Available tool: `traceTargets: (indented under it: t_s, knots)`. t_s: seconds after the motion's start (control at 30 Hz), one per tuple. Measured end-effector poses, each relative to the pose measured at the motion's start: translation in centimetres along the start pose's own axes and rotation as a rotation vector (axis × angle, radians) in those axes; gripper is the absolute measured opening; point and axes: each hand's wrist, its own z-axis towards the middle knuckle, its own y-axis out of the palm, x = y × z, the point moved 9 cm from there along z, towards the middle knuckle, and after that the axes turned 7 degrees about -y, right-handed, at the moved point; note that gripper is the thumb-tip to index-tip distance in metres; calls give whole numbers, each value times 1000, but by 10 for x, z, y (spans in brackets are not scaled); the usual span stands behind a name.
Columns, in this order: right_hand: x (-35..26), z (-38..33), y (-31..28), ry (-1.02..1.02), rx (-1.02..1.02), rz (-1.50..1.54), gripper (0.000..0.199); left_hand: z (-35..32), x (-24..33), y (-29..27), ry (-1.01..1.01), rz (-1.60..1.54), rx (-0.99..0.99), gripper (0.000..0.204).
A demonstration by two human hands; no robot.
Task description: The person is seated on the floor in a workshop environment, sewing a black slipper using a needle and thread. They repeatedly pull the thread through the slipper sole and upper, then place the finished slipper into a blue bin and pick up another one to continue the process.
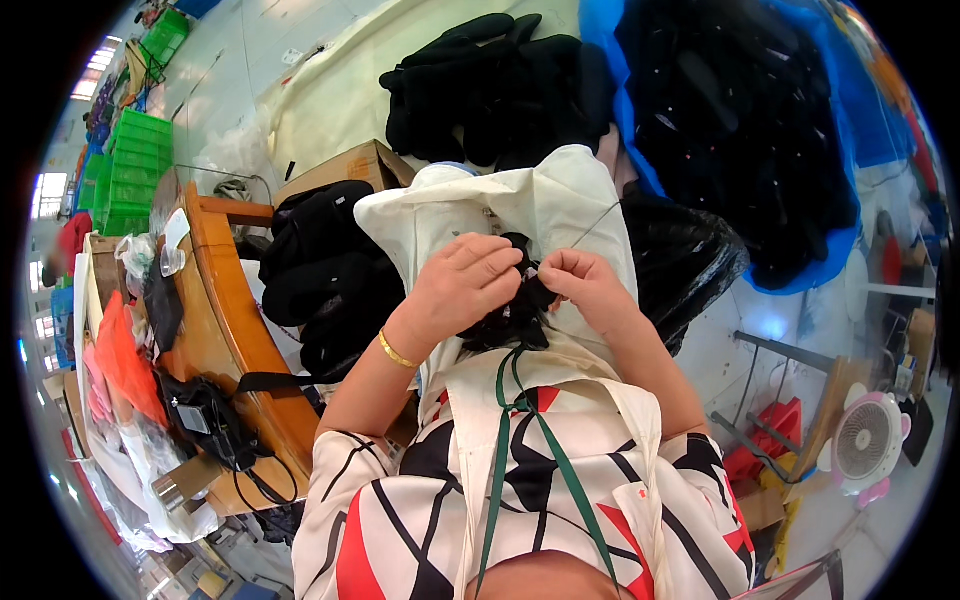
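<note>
My left hand (472,278) is curled over a small black fabric piece (521,243) above my lap, fingertips pressed to it. Close beside it, my right hand (588,284) is closed in a pinch; whatever its fingertips hold is too small to make out. A thin dark line, perhaps thread, slants up from near the right fingers. Under both hands lies a bunch of black pieces (512,318) with small shiny bits, partly hidden by the left hand. A cream apron (490,192) covers my lap beneath them.
Black padded items are piled ahead (495,85) and at my left (335,270). A blue-lined container (622,70) full of black pieces stands front right, near a black plastic bag (690,262). A wooden table (225,330) with a black bag (207,415) is left; a fan (868,440) stands right.
</note>
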Motion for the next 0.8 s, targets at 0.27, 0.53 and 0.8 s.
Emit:
traceTargets:
  t_s: [0.27,0.53,0.8]
  knots:
    - [-7,-6,-2,-348,381,154,17,-46,-55,65,-946,-888,27,22]
    - [6,-15,5,-258,233,-176,15,-52,-51,78,-1126,-1353,181,16]
    - [-69,-31,10,-598,192,-665,24,-21,-12,26,-511,-281,-39,25]
